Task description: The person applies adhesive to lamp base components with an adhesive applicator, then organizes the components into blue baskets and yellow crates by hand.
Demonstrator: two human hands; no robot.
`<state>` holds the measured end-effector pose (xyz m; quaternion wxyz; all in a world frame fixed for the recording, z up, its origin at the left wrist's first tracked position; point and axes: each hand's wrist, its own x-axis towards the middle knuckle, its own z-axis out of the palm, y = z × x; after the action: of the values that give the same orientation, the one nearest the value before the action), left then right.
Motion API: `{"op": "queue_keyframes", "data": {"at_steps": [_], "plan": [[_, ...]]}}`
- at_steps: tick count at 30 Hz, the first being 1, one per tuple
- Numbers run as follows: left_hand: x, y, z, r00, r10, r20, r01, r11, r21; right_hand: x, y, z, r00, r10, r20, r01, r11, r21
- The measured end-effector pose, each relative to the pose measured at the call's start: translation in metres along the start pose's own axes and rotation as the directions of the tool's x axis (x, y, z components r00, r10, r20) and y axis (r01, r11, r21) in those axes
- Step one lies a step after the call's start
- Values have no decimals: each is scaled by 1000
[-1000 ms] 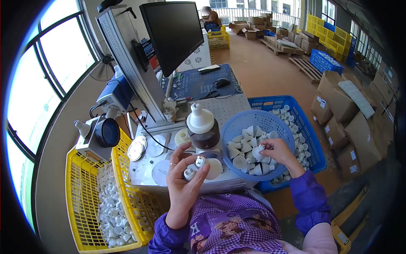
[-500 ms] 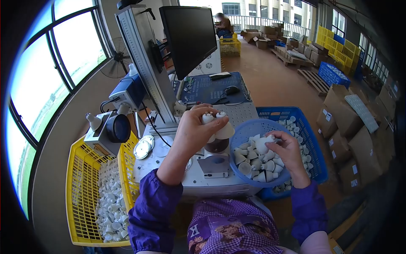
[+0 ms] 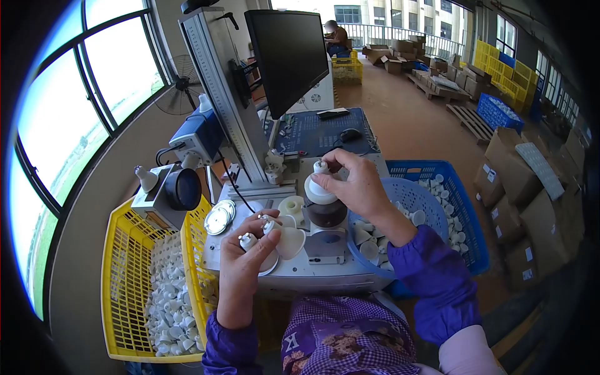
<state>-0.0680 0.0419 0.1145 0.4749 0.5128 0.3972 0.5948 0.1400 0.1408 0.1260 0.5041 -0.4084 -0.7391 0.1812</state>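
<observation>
My left hand [image 3: 240, 272] is closed around two white bulb housings [image 3: 290, 243] with pins at their narrow ends, low over the left part of the worktable. The fingers of my right hand [image 3: 364, 192] pinch the neck of another white bulb housing [image 3: 320, 191], which is upright with its pins on top. Its wide end meets a dark round holder [image 3: 326, 216] on the machine table. Right of the holder, a light blue plastic basket [image 3: 424, 199] contains several more white housings, partly hidden by my right forearm.
A yellow crate [image 3: 125, 284] full of white housings stands at the left, and a blue crate [image 3: 478, 250] at the right. Behind my hands rise a monitor [image 3: 289, 59] and a metal column [image 3: 219, 94]. A round black lens [image 3: 183, 189] juts in from the left. Cardboard boxes [image 3: 515, 169] line the right.
My left hand has moved from the holder down and left with its two housings. My right hand has come from above the basket to the holder with a housing.
</observation>
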Motion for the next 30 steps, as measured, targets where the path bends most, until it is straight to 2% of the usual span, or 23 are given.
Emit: {"op": "queue_keyframes", "data": {"at_steps": [3, 6, 13, 15, 21, 22, 24, 25, 27, 28, 29, 30], "plan": [[-11, -10, -6, 998, -61, -7, 60, 995, -84, -2, 1, 2, 999, -29, -35, 28, 999, -26], [-17, -20, -9, 996, -93, 2, 93, 992, -88, -5, -3, 3, 999, 6, -43, -8, 999, -45], [-26, -27, -5, 986, -161, 37, 165, 979, -119, -9, 0, 9, 994, -17, -108, 9, 997, -75], [-28, -28, -5, 984, -171, 42, 174, 978, -114, -9, 5, 12, 984, -89, -155, 70, 990, -122], [-33, -30, -6, 980, -189, 57, 194, 975, -112, -10, 4, 11, 991, -35, -125, 23, 995, -101], [-34, -32, -9, 985, -170, 19, 171, 980, -102, -11, 5, 8, 991, -26, -134, 12, 994, -107], [-37, -31, -13, 991, -125, -55, 119, 987, -107, -14, 13, -2, 982, -98, -161, 99, 995, -4], [-40, -32, -19, 991, -99, -89, 86, 986, -140, -18, 21, -12, 983, -72, -168, 69, 997, -21], [-47, -26, -29, 980, -50, -191, 26, 992, -125, -30, 39, -43, 979, 115, -166, -97, 989, 114], [-50, -29, -40, 971, -27, -239, -4, 992, -128, -40, 53, -58, 976, 136, -171, -120, 988, 98], [-54, -25, -46, 948, -58, -314, 24, 994, -110, -52, 72, -72, 973, 195, -121, -195, 981, 13], [-56, -33, -62, 934, -6, -358, -10, 999, -43, -64, 85, -86, 963, 258, -75, -263, 962, -71]]}}
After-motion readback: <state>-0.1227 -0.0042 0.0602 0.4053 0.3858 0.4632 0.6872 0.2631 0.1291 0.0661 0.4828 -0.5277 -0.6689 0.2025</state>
